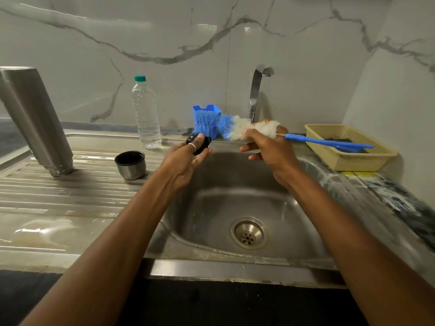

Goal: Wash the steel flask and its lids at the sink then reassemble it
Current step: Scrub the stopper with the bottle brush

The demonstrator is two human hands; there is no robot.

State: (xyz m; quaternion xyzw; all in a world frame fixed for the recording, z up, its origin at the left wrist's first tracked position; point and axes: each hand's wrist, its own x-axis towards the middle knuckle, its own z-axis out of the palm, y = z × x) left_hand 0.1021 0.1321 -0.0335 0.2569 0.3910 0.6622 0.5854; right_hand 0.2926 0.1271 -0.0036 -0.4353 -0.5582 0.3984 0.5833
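The steel flask (35,118) stands upside down on the draining board at the far left. Beside it the steel cup lid (130,164) sits mouth up, black inside. My left hand (186,158) holds the small black inner lid (202,143) over the back left corner of the sink (226,201). My right hand (266,147) grips a bottle brush (226,127) by its white bristles. The brush's blue bristle end touches the black lid, and its blue handle points right over the basket.
A clear plastic water bottle (146,114) with a green cap stands behind the cup lid. A blue holder (207,109) sits behind the brush by the tap (256,90). A cream plastic basket (348,147) rests on the right counter. The draining board (58,208) is wet.
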